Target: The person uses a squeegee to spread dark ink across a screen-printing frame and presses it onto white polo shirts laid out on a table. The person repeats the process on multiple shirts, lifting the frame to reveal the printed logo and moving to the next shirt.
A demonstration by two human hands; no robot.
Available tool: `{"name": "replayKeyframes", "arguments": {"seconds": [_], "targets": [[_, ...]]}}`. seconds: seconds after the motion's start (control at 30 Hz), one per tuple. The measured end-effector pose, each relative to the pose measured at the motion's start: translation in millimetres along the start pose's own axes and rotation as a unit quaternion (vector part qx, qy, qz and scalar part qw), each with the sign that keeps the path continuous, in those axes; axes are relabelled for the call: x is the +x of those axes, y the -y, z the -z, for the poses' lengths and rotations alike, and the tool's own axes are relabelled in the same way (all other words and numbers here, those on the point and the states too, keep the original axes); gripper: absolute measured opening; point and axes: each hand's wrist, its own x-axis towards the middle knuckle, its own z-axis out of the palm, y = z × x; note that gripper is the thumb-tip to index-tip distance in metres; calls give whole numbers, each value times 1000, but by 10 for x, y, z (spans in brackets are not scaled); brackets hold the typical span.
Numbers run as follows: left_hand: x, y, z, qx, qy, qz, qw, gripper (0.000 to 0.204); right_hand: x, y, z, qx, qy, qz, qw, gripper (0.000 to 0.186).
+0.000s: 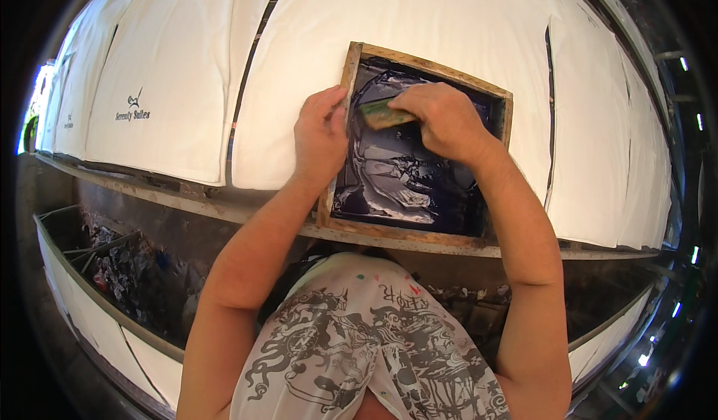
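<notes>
A wooden-framed printing screen [432, 234] lies on white fabric [299, 38], its mesh smeared with dark, glossy ink [389, 166]. My right hand [449, 121] reaches over the screen, fingers wrapped round a squeegee [381, 113] with a worn, greenish surface. The squeegee's lower edge meets the inked mesh near the upper left of the frame. At the frame's left side, my left hand [323, 132] has its fingers curled against the wooden rail, gripping it. Part of that grip is hidden behind the hand.
Several white fabric pieces lie along the long table; one at left [161, 68] bears a dark printed emblem. The table's metal edge [194, 201] runs just in front of me. Below it, a dark lower space [142, 270] holds stained clutter. Another row of white fabric [142, 356] lies behind me.
</notes>
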Motion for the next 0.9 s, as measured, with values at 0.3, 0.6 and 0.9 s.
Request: {"name": "replayKeyframes", "arguments": {"seconds": [0.3, 0.6, 0.9], "targets": [[15, 18, 32, 71, 10, -16, 997, 28, -572, -228, 259, 42, 63, 43, 996, 42], [-12, 8, 21, 42, 28, 14, 999, 26, -1375, 6, 414, -4, 40, -83, 996, 39], [-31, 60, -21, -34, -2, 44, 998, 25, -1629, 875, 183, -47, -14, -129, 990, 41]]}}
